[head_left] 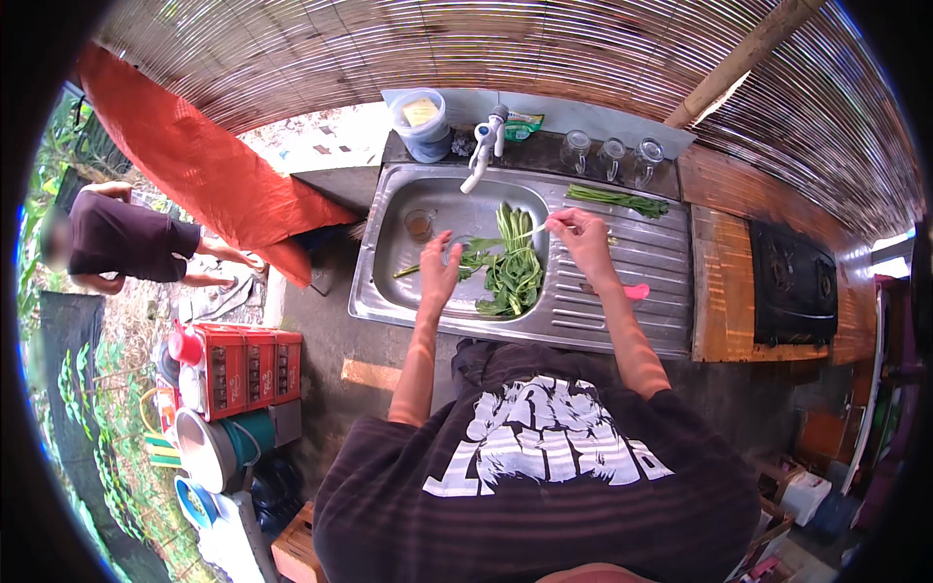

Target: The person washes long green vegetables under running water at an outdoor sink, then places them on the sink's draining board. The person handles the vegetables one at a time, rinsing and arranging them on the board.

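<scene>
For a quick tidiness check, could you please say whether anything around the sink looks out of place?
Mildly odd: a drinking glass sits in the sink basin, sharing the space with leafy greens. Nothing looks clearly spilled or damaged.

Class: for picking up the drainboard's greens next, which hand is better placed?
Probably the right hand: it is nearer the greens on the drainboard, though it seems to pinch something pale. The left hand is farther, over the basin.

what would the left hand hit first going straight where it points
Probably the white faucet behind the sink; depth is unclear, so the left hand might pass beneath its spout.
</scene>
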`<state>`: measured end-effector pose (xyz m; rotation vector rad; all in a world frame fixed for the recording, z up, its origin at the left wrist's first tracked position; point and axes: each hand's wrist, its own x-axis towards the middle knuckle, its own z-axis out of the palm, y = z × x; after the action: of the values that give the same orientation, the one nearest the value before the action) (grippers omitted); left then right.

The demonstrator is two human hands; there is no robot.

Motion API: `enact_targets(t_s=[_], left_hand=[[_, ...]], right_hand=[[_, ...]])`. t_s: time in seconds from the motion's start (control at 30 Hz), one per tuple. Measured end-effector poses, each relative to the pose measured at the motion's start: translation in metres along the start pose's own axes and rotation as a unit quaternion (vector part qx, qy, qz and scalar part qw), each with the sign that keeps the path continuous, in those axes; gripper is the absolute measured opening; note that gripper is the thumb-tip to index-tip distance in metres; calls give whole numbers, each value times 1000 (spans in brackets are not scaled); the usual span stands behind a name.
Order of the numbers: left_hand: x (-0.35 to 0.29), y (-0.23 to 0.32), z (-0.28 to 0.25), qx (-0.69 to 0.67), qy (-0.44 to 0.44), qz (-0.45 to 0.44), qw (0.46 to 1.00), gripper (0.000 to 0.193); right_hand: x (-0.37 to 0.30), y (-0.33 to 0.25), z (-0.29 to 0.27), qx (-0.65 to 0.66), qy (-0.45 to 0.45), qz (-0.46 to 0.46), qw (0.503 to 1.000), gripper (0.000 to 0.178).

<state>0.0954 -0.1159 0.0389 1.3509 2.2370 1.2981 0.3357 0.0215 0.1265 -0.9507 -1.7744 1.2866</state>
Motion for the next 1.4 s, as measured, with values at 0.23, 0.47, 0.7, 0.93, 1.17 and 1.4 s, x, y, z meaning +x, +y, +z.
enact_targets(t_s=[0.23, 0.47, 0.7, 0.93, 1.17, 1.4], left_hand=[[-32, 125, 73, -331, -184, -80, 922, 29], [-53, 134, 109, -229, -170, -130, 950, 20], [-56, 111, 150, -99, -106, -143, 979, 20], [-40, 113, 198, -64, -112, -153, 980, 16], [-22, 93, 235, 47, -92, -15, 995, 18], [-21, 88, 248, 41, -73, -24, 996, 16]], right_hand=[[-11, 1, -26, -83, -95, -22, 992, 15], [-25, 56, -79, -180, -66, 35, 981, 16], [-63, 96, -142, -351, -215, 81, 908, 40], [-86, 113, -152, -402, -252, 97, 875, 43], [-89, 128, -154, -345, -104, 138, 923, 41], [-65, 123, -144, -288, -102, 152, 940, 37]])
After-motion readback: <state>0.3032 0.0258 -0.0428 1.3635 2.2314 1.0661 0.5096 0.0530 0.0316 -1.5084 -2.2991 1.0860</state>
